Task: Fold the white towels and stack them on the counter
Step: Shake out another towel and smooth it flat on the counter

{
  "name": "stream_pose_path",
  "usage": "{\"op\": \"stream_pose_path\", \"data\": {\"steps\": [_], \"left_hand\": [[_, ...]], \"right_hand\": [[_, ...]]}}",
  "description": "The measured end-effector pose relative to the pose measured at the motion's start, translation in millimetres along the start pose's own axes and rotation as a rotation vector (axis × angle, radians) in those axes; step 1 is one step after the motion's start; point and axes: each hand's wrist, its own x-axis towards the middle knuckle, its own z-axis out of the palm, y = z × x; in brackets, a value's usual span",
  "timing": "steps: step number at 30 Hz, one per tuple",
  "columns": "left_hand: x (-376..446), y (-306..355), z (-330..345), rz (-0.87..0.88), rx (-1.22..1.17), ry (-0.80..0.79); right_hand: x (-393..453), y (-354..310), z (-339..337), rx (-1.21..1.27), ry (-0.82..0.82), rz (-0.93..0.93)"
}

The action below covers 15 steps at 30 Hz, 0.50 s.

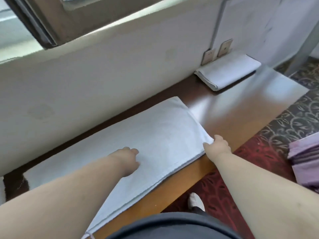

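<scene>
A long white towel (155, 133), folded lengthwise into a strip, lies flat along the wooden counter (241, 109). My left hand (128, 158) rests on the towel's middle with its fingers curled down against the cloth. My right hand (217, 146) pinches the towel's near right corner at the counter's front edge. A second white towel (227, 71), folded into a small rectangle, lies at the counter's far right end against the wall.
A white wall (103, 69) runs behind the counter, with two sockets (217, 51) above the folded towel. A window sill sits above the wall. Patterned carpet (259, 156) covers the floor at right. Purple cloth (305, 157) is piled at the right edge.
</scene>
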Motion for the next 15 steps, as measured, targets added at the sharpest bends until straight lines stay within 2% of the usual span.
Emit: {"op": "stream_pose_path", "data": {"steps": [2,5,11,15], "left_hand": [[13,35,-14,0.046,0.025,-0.010],[31,85,-35,0.110,0.013,0.000],[69,156,-61,0.181,-0.125,0.053],[90,176,-66,0.129,-0.374,0.039]], "right_hand": [[12,11,-5,0.113,0.016,0.043],[26,12,-11,0.242,-0.094,0.077],[42,-9,-14,-0.027,-0.209,-0.028],[39,-25,-5,0.127,-0.213,-0.141]]}}
